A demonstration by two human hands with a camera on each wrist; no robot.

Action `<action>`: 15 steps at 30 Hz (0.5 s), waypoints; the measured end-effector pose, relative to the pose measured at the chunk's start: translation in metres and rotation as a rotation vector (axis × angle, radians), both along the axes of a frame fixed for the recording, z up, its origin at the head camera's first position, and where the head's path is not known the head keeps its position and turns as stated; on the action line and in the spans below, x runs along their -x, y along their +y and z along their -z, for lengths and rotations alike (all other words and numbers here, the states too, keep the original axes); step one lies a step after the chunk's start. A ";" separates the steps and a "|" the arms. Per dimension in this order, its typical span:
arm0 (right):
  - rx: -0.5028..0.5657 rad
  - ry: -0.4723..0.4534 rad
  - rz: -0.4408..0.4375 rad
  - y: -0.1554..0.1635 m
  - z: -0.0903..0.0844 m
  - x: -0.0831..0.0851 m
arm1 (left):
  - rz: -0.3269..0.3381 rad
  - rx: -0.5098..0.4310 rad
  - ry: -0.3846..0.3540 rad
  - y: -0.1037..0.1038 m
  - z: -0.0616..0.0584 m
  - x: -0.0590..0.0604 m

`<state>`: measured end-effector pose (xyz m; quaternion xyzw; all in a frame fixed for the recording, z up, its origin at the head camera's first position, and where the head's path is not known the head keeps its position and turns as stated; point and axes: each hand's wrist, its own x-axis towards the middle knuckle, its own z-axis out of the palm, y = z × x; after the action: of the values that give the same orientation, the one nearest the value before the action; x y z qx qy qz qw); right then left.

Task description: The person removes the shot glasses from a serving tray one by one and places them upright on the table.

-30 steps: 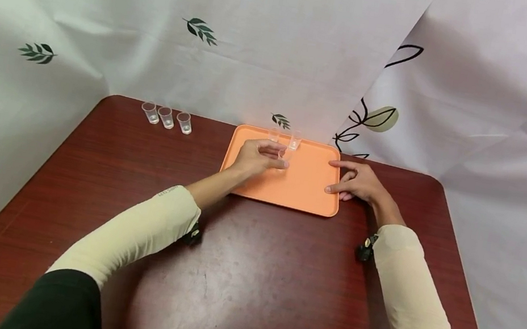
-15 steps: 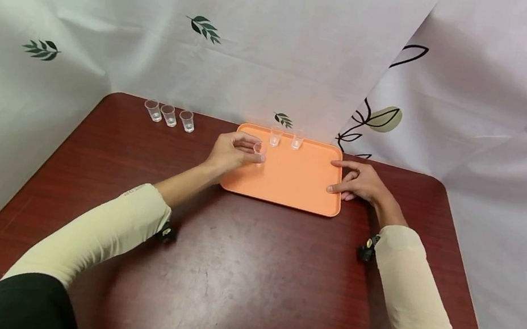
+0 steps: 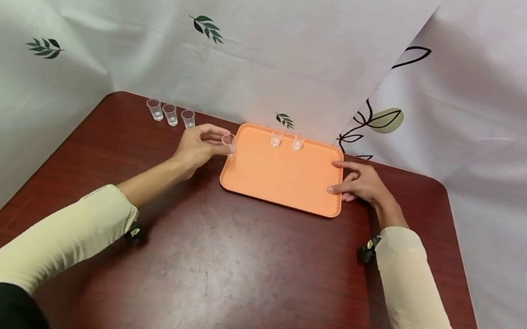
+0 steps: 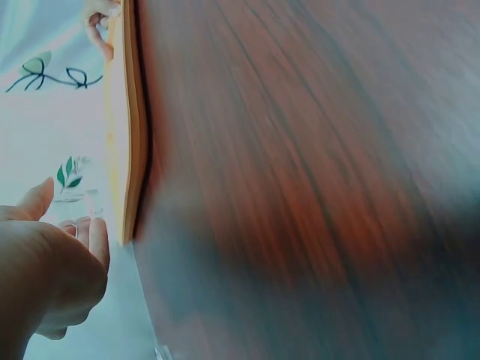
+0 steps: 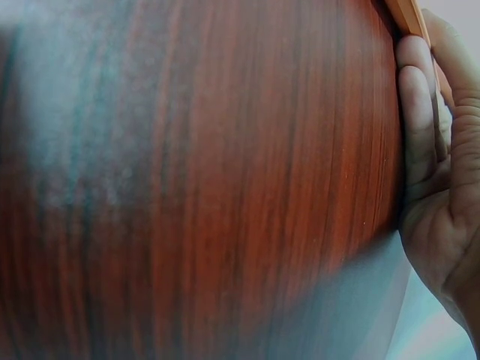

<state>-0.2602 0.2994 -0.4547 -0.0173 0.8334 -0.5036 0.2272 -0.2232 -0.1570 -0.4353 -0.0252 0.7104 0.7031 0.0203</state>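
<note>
My left hand (image 3: 199,146) pinches a small clear plastic cup (image 3: 229,139) between thumb and fingers, just off the left end of the orange tray (image 3: 286,182). In the left wrist view, that hand (image 4: 56,262) is at the lower left, the see-through cup hard to make out against the pale backdrop. Gripping the tray's right rim is my right hand (image 3: 360,182), its thumb and forefinger over the inside. The right wrist view shows other fingers (image 5: 417,112) curled against the outside of the rim. Two clear cups, a left one (image 3: 276,138) and a right one (image 3: 299,140), stand along the tray's back edge.
Three more clear cups stand in a row at the table's back left: one (image 3: 154,109), another (image 3: 170,114) and a third (image 3: 188,119), close behind the left hand. A white leaf-print sheet (image 3: 235,79) hangs behind the dark red wooden table (image 3: 237,264).
Holding its cup, my left hand has travelled left from above the tray's middle to just past its left end. My right hand has stayed on the tray rim.
</note>
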 end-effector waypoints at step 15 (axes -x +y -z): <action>0.001 -0.019 -0.002 -0.006 -0.015 -0.006 | -0.116 -0.073 0.020 -0.059 -0.002 -0.006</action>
<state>-0.2537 0.2935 -0.4398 -0.0133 0.8309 -0.5039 0.2356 -0.2175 -0.2163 -0.4334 -0.0586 0.6819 0.7286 -0.0268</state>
